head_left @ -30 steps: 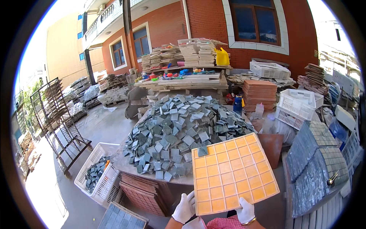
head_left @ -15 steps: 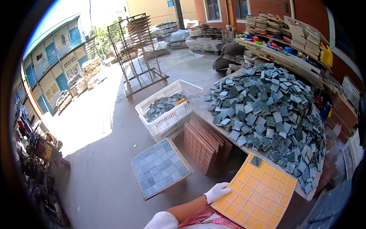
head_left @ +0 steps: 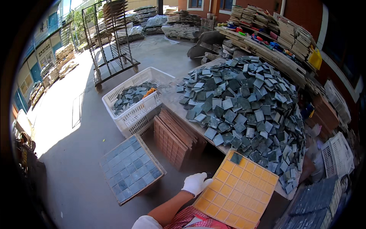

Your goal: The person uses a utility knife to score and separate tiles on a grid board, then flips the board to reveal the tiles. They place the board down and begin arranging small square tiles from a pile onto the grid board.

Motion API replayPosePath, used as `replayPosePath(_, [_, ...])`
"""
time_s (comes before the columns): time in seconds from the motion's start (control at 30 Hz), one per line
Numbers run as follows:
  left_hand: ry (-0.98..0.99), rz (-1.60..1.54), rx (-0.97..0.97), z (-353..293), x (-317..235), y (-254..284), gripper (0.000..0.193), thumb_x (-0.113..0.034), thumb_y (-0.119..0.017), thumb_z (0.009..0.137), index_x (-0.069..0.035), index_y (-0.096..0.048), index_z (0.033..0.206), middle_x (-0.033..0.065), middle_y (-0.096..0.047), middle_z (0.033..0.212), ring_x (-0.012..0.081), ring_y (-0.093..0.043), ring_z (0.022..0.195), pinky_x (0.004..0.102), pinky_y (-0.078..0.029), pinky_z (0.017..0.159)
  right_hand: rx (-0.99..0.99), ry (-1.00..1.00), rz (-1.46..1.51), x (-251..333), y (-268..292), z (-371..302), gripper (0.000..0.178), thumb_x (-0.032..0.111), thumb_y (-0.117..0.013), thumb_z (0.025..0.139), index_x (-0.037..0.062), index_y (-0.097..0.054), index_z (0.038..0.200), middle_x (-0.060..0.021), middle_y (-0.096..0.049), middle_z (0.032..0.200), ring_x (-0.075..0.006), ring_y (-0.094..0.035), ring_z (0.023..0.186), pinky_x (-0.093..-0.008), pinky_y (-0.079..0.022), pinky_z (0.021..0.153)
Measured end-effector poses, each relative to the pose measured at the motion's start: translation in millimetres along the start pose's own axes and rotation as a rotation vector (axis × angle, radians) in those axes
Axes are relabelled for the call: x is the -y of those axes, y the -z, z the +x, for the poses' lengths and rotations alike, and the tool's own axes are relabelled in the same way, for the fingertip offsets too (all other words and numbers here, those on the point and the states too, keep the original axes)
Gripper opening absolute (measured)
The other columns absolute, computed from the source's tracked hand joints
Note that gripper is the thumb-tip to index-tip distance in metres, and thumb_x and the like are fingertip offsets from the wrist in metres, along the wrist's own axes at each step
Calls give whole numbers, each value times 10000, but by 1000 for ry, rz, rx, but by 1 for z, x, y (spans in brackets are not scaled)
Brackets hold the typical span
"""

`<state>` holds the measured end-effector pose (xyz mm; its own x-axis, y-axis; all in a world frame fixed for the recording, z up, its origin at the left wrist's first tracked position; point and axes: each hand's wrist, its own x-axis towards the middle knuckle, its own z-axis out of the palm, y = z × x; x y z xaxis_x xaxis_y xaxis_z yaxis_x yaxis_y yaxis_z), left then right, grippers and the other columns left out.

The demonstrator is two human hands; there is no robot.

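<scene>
My left hand (head_left: 195, 184), in a white glove, is at the left edge of a yellow grid tray (head_left: 238, 191). Its fingers are bent together and a small dark shape shows at their tips; I cannot tell whether it is a tile in the grip or shadow behind. One dark green stone tile (head_left: 236, 158) sits in the tray's far left corner cell, and the other cells show bare yellow. The tray lies tilted against the near edge of a table. My right hand is out of view.
A large heap of loose stone tiles (head_left: 244, 107) covers the table. Left of it are a white crate (head_left: 131, 124) holding tiles, a stack of brown grid trays (head_left: 171, 143) and a tile-filled tray (head_left: 131, 168). A metal rack (head_left: 108, 49) stands farther back; dark tile stacks (head_left: 310, 206) lie right.
The view has shifted, so the whole scene sits farther left. My left hand has moved from holding the yellow tray's left edge to a spot a little beyond it.
</scene>
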<state>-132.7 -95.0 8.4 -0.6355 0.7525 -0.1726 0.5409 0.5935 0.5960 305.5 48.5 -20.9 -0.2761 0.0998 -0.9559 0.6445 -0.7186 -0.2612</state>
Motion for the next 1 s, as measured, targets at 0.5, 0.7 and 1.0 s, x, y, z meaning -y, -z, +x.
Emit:
replayPosePath(0.5, [-992, 351, -261, 131, -92, -18, 343, -233, -707, 708, -117, -573, 1001, 23, -544, 1044, 213, -514, 1043, 368, -405, 824, -895, 721, -987, 108, -12, -50, 345, 420, -632, 827, 82, -697, 852, -126, -679, 783, -335, -652, 747, -430, -510, 684])
replayPosePath(0.7, [-901, 421, -275, 130, -83, -24, 404, -229, -733, 691, -132, -626, 1069, 80, -562, 1196, 263, -515, 1126, 410, -402, 927, -704, 985, -941, 181, -21, -37, 358, 430, -618, 841, 89, -688, 924, -136, -677, 798, -337, -648, 768, -443, -510, 691])
replayPosePath(1.0, [-639, 367, -619, 245, -96, 45, 711, -310, -699, 769, -19, -431, 1360, 209, -432, 1402, 355, -387, 1310, 489, -261, 1093, -1086, 1744, -898, 392, -3, 19, 614, 342, -723, 777, 28, -487, 1249, -201, -503, 1267, -374, -476, 1187, -420, -412, 981])
